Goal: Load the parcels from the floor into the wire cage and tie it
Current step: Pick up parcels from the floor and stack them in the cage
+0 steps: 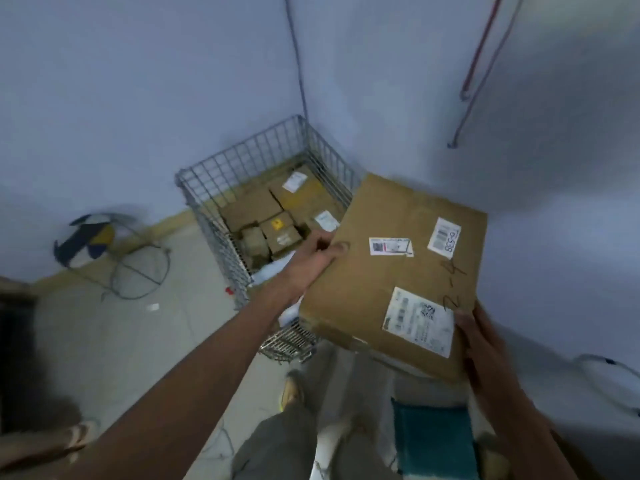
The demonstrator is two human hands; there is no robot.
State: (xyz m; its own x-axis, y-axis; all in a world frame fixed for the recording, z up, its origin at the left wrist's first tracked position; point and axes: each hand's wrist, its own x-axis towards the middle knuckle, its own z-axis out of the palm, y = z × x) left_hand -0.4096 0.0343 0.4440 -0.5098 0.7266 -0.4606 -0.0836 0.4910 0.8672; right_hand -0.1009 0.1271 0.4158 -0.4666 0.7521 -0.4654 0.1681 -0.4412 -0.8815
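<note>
I hold a large flat cardboard parcel (391,282) with three white labels in the air, over the near right corner of the wire cage (242,161). My left hand (311,261) grips the parcel's left edge, thumb on top. My right hand (485,344) grips its near right corner. The cage stands in the room's corner against the blue walls and holds several brown parcels (266,216), some with white labels. The parcel hides the cage's right side.
A floor fan (104,251) stands to the left of the cage. A teal mat (433,434) lies on the floor by my feet. Cables hang on the right wall (478,64). A dark piece of furniture (14,341) is at the far left.
</note>
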